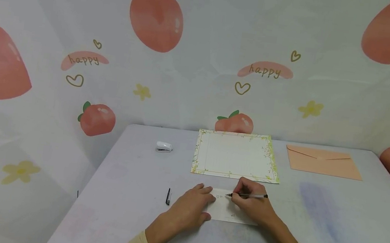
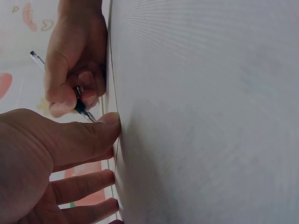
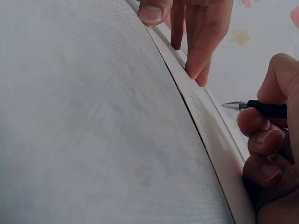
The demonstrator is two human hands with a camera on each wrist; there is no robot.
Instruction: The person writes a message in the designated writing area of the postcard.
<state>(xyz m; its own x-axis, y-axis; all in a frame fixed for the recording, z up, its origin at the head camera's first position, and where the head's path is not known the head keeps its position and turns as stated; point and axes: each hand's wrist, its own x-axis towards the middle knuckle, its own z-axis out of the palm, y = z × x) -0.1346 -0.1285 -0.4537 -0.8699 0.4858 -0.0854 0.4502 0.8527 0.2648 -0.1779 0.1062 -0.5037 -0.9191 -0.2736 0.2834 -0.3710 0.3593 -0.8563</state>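
A small white card (image 1: 221, 212) with a few handwritten marks lies on the table before me. My right hand (image 1: 255, 206) rests over the card's right part and grips a clear-barrelled pen (image 1: 252, 195) with a black grip. The pen's tip points left, close over the writing near the top edge; in the right wrist view, the bare metal tip of the pen (image 3: 233, 105) shows. Fingers extended, my left hand (image 1: 189, 207) presses the card's left edge, with the thumb at its lower corner.
Left of my left hand lies a black pen cap (image 1: 168, 197), and farther back a white stapler (image 1: 164, 147). Behind the card is a flower-bordered sheet (image 1: 236, 155). An orange envelope (image 1: 322, 163) lies at the back right. A peach-patterned curtain (image 1: 193, 76) hangs behind the table.
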